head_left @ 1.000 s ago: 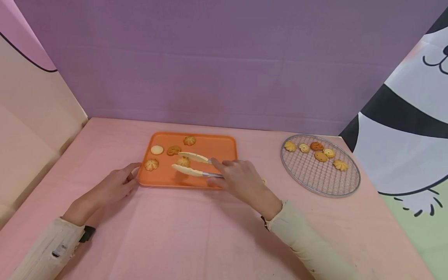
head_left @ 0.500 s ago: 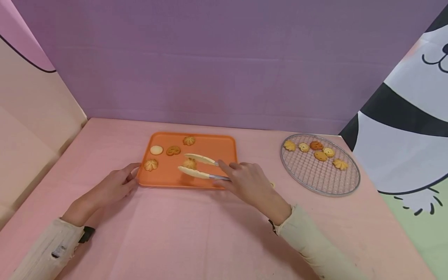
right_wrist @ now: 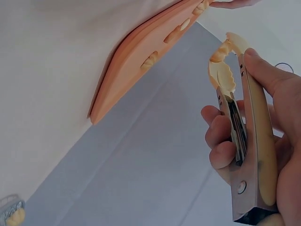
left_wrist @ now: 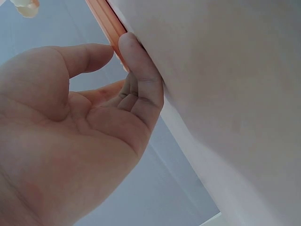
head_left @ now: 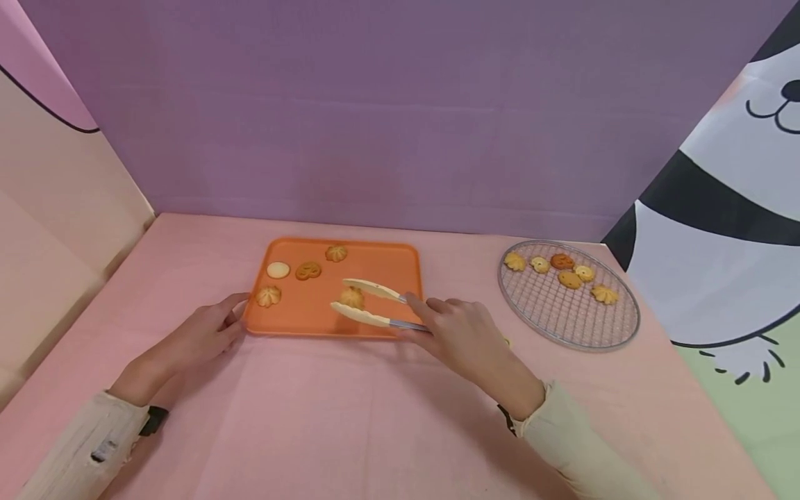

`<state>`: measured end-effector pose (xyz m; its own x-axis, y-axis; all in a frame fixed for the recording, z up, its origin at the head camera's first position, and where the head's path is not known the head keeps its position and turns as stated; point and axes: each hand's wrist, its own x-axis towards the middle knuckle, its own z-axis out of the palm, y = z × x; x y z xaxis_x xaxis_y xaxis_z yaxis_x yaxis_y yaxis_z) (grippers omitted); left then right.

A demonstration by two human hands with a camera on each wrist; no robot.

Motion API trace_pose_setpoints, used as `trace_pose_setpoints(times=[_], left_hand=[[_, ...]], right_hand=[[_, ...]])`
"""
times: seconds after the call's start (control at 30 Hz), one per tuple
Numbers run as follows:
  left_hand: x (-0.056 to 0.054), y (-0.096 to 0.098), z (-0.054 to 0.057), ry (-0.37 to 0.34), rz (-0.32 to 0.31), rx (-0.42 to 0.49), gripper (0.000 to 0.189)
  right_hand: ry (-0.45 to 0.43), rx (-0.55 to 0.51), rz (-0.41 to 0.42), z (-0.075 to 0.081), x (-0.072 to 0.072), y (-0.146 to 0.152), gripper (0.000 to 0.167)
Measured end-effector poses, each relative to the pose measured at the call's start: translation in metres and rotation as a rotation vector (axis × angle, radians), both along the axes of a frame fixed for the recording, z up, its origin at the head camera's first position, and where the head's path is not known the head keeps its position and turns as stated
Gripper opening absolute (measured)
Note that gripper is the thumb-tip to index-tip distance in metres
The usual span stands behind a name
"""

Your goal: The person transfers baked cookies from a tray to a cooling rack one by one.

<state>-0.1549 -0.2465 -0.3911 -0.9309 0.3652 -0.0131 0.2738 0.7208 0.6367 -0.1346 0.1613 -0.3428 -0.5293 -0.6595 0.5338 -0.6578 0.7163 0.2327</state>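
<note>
My left hand (head_left: 200,337) holds the left edge of an orange tray (head_left: 300,319), thumb and fingers at the rim (left_wrist: 115,35). The right hand (head_left: 465,342) grips metal tongs (head_left: 370,319) with cream-coloured scalloped tips. Between those tips is a golden flower-shaped cookie (head_left: 352,298), held over the tray's right half; the right wrist view shows the cookie (right_wrist: 220,53) clasped at the tips, above the tray surface. Still on the tray lie two more flower-shaped cookies (head_left: 336,253), a pale round cookie (head_left: 278,270) and a brown pretzel-shaped cookie (head_left: 308,271).
To the right, a round wire cooling rack (head_left: 544,312) carries several cookies along its far side. A small yellowish thing (head_left: 508,342) peeks out from behind the right wrist on the pink tablecloth (head_left: 300,417). A purple backdrop (head_left: 400,125) stands behind the table.
The right hand has drawn the tongs and the clasped flower-shaped cookie rightward and slightly nearer across the tray. The left hand has stayed at the tray's edge.
</note>
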Motion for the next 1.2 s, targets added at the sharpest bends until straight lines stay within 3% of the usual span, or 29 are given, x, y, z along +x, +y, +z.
trace_pose_setpoints(times=[0.23, 0.53, 1.2], left_hand=[[0.000, 0.001, 0.002, -0.010, -0.003, 0.002, 0.051], [0.000, 0.001, 0.002, -0.007, -0.001, -0.001, 0.051], [0.000, 0.001, 0.001, -0.003, 0.007, -0.024, 0.051]], right_hand=[[0.017, 0.029, 0.005, 0.005, 0.010, 0.015, 0.053], [0.035, -0.041, 0.028, 0.005, 0.016, 0.037, 0.054], [0.045, -0.134, -0.073, 0.008, 0.022, 0.097, 0.069]])
